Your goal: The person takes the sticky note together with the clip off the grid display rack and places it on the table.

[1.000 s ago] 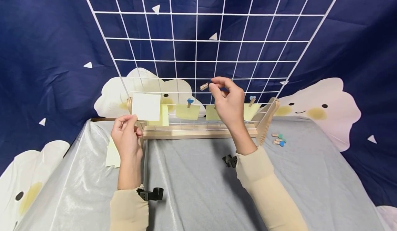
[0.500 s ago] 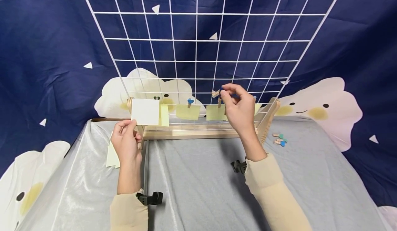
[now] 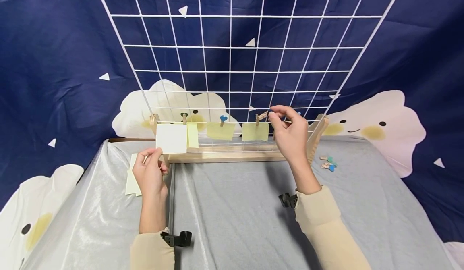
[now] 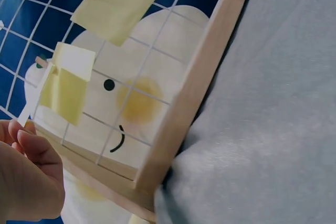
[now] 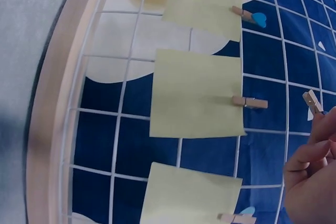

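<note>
My left hand (image 3: 149,171) pinches a pale sticky note (image 3: 171,138) by its lower left corner, in front of the grid's lower left. It overlaps a yellow note (image 3: 193,135) hung under a clothespin with a dark green heart. Between thumb and fingertips, my right hand (image 3: 293,135) pinches a small wooden clothespin (image 5: 312,100) with a dark blue end, before the lower right of the white wire grid (image 3: 230,71). Pegged to one low wire are more yellow notes, one under a blue heart clothespin (image 3: 223,119), another (image 5: 197,93) in the middle. My right hand hides the rightmost note in the head view.
A wooden base (image 3: 224,157) holds the grid upright, with a dark blue cloth behind. Loose heart clothespins (image 3: 328,166) lie right on the grey cloth (image 3: 224,213). Spare pale notes (image 3: 132,181) lie left, partly behind my left hand.
My right hand has moved right and down with the clothespin, uncovering the middle-right note and covering the rightmost one. My left hand has lowered its note, revealing the dark green clothespin behind it.
</note>
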The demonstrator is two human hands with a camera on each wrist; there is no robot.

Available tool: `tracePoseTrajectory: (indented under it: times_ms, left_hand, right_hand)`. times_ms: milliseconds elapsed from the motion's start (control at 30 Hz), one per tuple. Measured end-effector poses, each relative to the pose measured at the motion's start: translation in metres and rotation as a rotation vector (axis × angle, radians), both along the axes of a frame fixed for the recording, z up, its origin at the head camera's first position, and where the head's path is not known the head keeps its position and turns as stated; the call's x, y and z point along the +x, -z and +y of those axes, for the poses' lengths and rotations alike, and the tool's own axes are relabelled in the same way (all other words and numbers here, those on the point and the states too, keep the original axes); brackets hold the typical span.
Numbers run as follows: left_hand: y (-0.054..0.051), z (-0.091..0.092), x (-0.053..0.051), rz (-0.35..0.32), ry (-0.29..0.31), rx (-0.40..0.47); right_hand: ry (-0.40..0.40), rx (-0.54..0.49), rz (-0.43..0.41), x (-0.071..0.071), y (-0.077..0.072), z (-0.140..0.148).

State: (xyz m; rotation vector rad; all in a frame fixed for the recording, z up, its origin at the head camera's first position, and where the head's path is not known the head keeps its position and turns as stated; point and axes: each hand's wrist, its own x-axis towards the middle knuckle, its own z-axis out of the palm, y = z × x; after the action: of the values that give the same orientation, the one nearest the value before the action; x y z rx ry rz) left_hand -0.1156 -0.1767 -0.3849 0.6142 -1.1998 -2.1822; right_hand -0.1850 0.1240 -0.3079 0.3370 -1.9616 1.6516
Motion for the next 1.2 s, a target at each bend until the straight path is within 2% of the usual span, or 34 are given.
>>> tracePoseTrajectory:
  times_ms: [267, 367, 567, 833, 1067, 1200]
  left_hand:
    - [0.009, -0.001, 0.004, -0.02, -0.006, -0.009]
    - [0.013, -0.003, 0.006, -0.031, -0.006, -0.024]
    - [0.021, -0.006, 0.01, -0.084, 0.005, -0.05]
    - [0.03, -0.008, 0.014, -0.131, 0.016, -0.037]
    - [0.038, -0.009, 0.019, -0.188, 0.056, -0.072]
    - [0.041, -0.009, 0.019, -0.21, 0.08, -0.087]
  right_hand:
    - [0.034, -0.001, -0.038, 0.0, 0.009, 0.015]
    - [0.069, 0.016, -0.064, 0.001, 0.012, 0.022]
    - [0.093, 0.003, -0.124, 0.001, 0.02, 0.039]
    - [0.183, 0.019, -0.174, 0.001, 0.028, 0.068]
    - [0.259, 0.056, -0.199, 0.004, 0.034, 0.093]
    - [0.269, 0.023, -0.242, 0.005, 0.04, 0.108]
